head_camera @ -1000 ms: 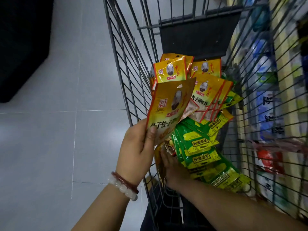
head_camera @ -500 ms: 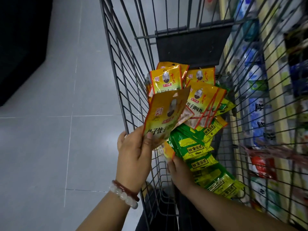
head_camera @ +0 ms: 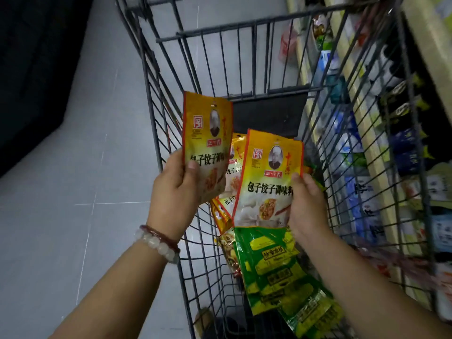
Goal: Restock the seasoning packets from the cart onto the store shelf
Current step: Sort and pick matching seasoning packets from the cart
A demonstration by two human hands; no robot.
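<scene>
We are gripping one yellow packet [head_camera: 206, 143] in our left hand [head_camera: 175, 189] and another packet [head_camera: 267, 182] in our right hand [head_camera: 305, 204], over the cart [head_camera: 247, 69].

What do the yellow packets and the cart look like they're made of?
Yellow packet in the left hand and the one in the right hand: thin glossy plastic film, likely laminated; they show glare, printed graphics and flat sealed edges. Cart: metal wire, dark grey and dull, probably painted or coated; thin straight rods form a welded-looking grid.
</scene>
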